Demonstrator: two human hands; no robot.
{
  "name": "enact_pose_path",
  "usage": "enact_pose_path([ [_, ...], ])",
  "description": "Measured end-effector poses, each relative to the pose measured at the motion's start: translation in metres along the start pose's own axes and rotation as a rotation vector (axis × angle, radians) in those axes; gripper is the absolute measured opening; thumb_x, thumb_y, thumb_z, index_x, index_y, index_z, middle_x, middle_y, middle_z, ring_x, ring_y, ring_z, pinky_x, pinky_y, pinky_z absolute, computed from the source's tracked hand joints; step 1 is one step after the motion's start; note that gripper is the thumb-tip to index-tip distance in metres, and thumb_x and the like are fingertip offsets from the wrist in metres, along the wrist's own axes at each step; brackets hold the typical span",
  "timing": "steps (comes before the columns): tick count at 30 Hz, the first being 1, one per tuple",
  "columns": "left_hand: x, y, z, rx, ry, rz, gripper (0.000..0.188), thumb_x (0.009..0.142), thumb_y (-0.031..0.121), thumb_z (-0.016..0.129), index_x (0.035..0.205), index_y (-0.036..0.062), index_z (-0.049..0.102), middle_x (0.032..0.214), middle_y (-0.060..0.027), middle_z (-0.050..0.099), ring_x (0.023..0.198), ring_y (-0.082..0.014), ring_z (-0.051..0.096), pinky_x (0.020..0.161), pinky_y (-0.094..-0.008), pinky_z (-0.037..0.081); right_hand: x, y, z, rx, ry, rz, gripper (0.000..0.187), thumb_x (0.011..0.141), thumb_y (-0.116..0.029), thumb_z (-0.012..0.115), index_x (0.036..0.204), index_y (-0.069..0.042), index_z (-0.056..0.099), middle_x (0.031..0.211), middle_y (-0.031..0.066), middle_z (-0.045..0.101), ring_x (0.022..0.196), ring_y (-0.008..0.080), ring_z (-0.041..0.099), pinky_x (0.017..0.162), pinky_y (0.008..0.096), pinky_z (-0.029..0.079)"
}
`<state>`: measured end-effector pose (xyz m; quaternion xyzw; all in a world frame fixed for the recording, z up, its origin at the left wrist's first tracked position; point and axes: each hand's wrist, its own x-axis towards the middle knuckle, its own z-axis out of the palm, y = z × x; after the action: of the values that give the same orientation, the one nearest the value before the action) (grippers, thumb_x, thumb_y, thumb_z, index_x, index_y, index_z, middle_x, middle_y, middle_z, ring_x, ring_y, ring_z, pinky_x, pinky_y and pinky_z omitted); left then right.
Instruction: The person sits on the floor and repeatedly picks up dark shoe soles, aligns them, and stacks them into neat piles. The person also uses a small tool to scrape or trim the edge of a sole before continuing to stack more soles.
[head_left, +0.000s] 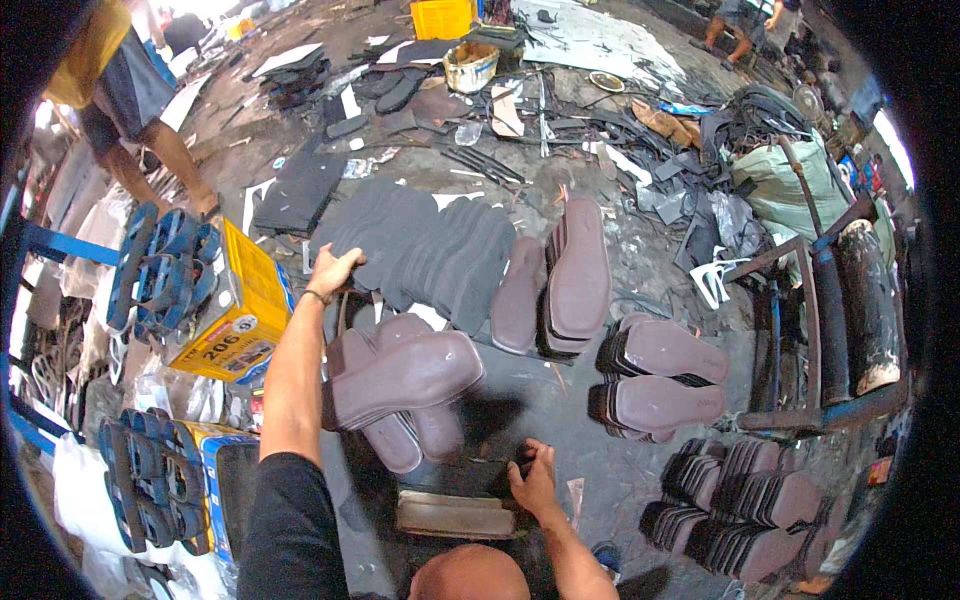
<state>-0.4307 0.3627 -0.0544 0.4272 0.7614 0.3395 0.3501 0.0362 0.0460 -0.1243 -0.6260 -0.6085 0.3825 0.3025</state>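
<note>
My left hand (335,272) reaches to the near left edge of a spread of dark grey shoe soles (440,245), its thumb and fingers apart and touching the edge. Below that hand, brown soles (405,385) lie crosswise in a stack. My right hand (533,482) hovers over the dark work surface, fingers loosely bent and apart, with nothing visible in them. Close to it lies a worn rectangular block (455,514). Beyond the right hand stand more brown soles (580,275) in a stack.
Stacked brown soles (665,375) and rows of them (740,505) lie to the right. At left, blue sandals (165,265) hang by a yellow box (235,310). A metal frame (815,330) stands far right. Scraps litter the far floor; a person's legs (150,150) show at upper left.
</note>
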Motion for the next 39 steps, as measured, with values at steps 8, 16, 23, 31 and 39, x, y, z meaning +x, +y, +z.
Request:
enact_pose_path([
  [8,-0.175,0.134,-0.074,-0.473,-0.268,0.123,0.061,0.085,0.033,0.066,0.136,0.0043,0.05,0.117,-0.009,0.061,0.105,-0.0217,0.063,0.082,-0.0402,0.057,0.056,-0.154,-0.064,-0.31,0.525,-0.726,0.05,0.083,-0.028,0.079,0.125,-0.013,0.057,0.133,0.0181,0.052,0.126,0.0393,0.05,0.103,0.0528,0.04],
  [16,-0.356,0.176,-0.017,-0.555,-0.896,-0.131,0.085,0.08,0.043,0.069,0.148,0.0006,0.041,0.136,-0.0166,0.058,0.126,-0.0284,0.058,0.103,-0.0423,0.052,0.028,-0.234,-0.169,-0.669,0.383,-1.114,0.062,0.092,-0.03,0.059,0.151,-0.029,0.039,0.14,0.0133,0.05,0.13,0.036,0.049,0.112,0.0586,0.032],
  [23,-0.367,0.103,0.042,-0.058,-0.572,0.182,0.069,0.105,0.052,0.04,0.154,0.0027,0.034,0.151,-0.0201,0.045,0.141,-0.03,0.043,0.105,-0.0426,0.047,-0.04,-0.133,-0.131,-0.804,-0.073,-0.133,0.117,0.051,-0.054,0.089,0.147,-0.006,0.042,0.12,0.014,0.057,0.107,0.0301,0.055,0.091,0.0457,0.042],
  [31,-0.417,0.187,0.108,0.317,-0.336,1.217,0.081,0.087,0.047,0.07,0.15,0.0032,0.044,0.158,-0.0242,0.034,0.15,-0.0422,0.026,0.121,-0.0488,0.024,-0.037,-0.05,-0.114,-0.065,0.312,-0.377,0.112,0.058,-0.039,0.094,0.142,0.003,0.034,0.133,0.0244,0.047,0.122,0.0411,0.048,0.105,0.0511,0.039],
  [39,-0.37,0.128,0.124,0.562,-0.57,1.102,0.131,0.069,0.068,0.08,0.156,-0.0077,0.018,0.163,-0.0296,0.017,0.153,-0.042,0.013,0.124,-0.0496,0.014,-0.024,-0.055,-0.119,-0.539,-0.007,-0.146,0.111,0.059,-0.04,0.091,0.143,0.004,0.035,0.12,0.0194,0.054,0.111,0.036,0.054,0.098,0.045,0.043],
])
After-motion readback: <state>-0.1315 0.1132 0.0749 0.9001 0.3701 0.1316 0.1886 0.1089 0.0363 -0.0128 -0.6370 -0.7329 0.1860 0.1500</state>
